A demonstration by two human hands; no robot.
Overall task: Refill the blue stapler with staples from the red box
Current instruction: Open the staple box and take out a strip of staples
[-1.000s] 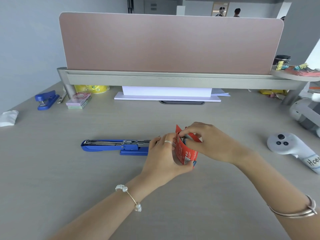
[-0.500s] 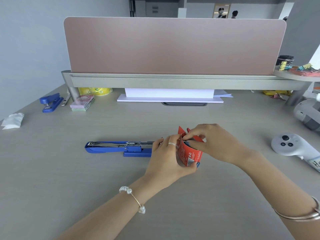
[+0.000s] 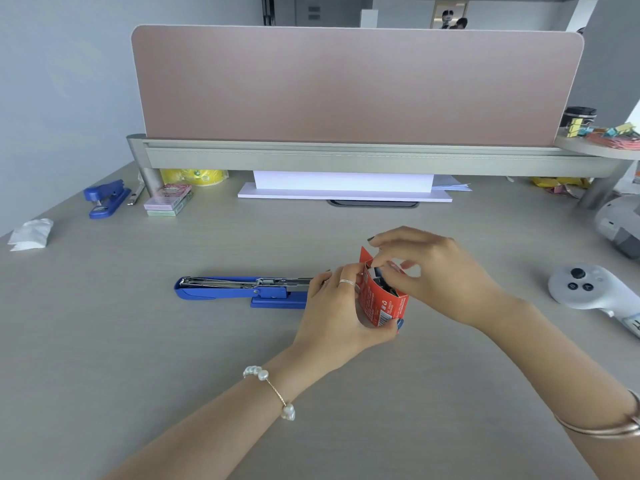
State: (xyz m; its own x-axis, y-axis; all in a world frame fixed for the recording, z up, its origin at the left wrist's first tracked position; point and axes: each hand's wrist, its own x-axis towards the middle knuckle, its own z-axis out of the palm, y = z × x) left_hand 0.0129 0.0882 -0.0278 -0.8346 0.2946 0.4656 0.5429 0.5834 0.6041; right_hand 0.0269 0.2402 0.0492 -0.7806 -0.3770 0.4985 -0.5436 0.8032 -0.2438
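Note:
The blue stapler (image 3: 239, 289) lies opened flat on the desk at centre left, its metal staple channel facing up. Its right end is hidden behind my left hand (image 3: 337, 315). That hand holds the red box (image 3: 381, 299) upright just above the desk, thumb under its lower corner. The box's top flap stands open and dark contents show inside. My right hand (image 3: 433, 271) hovers over the opening with thumb and forefinger dipped into it. Whether they pinch any staples I cannot tell.
A second blue stapler (image 3: 105, 199) and a stack of small boxes (image 3: 169, 200) sit far left near the partition (image 3: 356, 84). A crumpled white tissue (image 3: 31, 233) lies at the left edge. A white controller (image 3: 588, 289) rests at right, white paper (image 3: 343, 188) under the shelf.
My right fingers have spread and reached further into the open box. The box's flap stands more open. The view has shifted slightly; the stapler has not moved.

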